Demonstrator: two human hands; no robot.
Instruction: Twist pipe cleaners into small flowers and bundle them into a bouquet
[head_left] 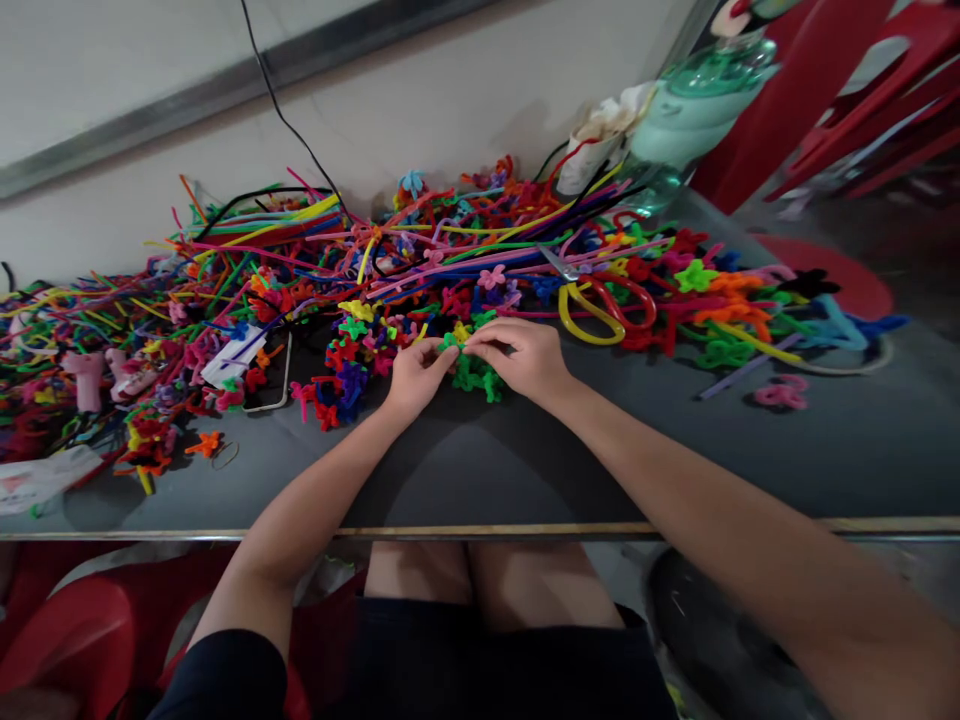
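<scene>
My left hand [417,378] and my right hand [526,362] meet over the middle of the dark table, thumbs and fingertips pinched together. Between them is a small green pipe-cleaner flower [453,342], partly hidden by the fingers. Both hands grip it. Just below lie more green pipe-cleaner flowers [480,382] on the table. Left of my left hand sits a heap of red, blue and yellow pipe-cleaner flowers [349,375]. Scissors [592,312] with yellow and red handles rest beyond my right hand.
Long loose pipe cleaners [315,225] are piled along the wall. A green plastic bottle [686,120] and a paper cup [589,160] stand at the back right. A pink flower [781,392] lies on the right, and the table's front edge [495,531] runs before my lap.
</scene>
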